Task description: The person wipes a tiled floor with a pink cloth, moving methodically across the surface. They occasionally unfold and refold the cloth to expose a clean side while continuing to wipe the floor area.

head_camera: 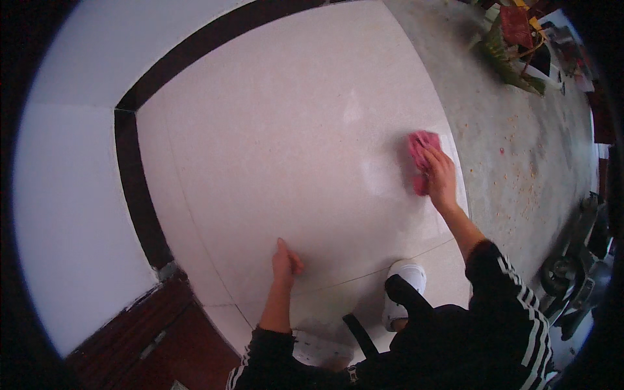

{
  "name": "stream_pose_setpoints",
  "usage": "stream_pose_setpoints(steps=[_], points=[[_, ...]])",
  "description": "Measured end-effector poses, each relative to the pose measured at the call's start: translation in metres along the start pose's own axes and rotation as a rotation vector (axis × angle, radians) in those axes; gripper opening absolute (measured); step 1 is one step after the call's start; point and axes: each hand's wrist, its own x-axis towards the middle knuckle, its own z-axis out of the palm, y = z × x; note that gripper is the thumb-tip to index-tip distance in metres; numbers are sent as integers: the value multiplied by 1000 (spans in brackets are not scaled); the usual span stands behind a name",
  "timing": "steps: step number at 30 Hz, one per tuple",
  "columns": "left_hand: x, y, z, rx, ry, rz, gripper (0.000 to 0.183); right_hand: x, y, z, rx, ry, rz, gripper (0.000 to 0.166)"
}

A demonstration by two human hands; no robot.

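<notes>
A crumpled pink cloth (422, 146) lies bunched under the fingers of my right hand (441, 178), close to the right edge of the pale floor tiles (273, 136). That hand grips the cloth against the tiled surface. Lower and to the left, my left hand (286, 263) hangs over the tiles with nothing in it. Its index finger points away from me while the other fingers look loosely curled. Whether it touches the floor I cannot tell.
Dark skirting (134, 180) borders the white wall (73, 170), meeting a dark red wooden door (185, 336). Beyond the tile edge, concrete (487, 146) bears scattered small grains. A leafy plant (507, 63) and a wheeled vehicle (560, 273) stand right. My white shoe (408, 278) is below.
</notes>
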Motion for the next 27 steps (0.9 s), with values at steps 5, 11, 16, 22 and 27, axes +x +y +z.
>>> stream_pose_setpoints(steps=[5, 11, 16, 22, 27], points=[[-1, -4, 1, -26, -27, 45, 72, -119, 43, -8, -103, 46, 312, 36], [-5, 3, 0, -42, -17, -26, 72, -43, 15, 29, -165, 149, 467, 51], [-2, 1, 5, -21, -58, 33, 72, 54, 29, 59, -143, 68, 378, 47], [-3, 3, 4, -22, -17, -18, 71, 69, 13, 41, 138, 138, 100, 47], [1, 5, 4, -107, -36, -42, 63, -30, -36, 26, 196, -232, -150, 57]])
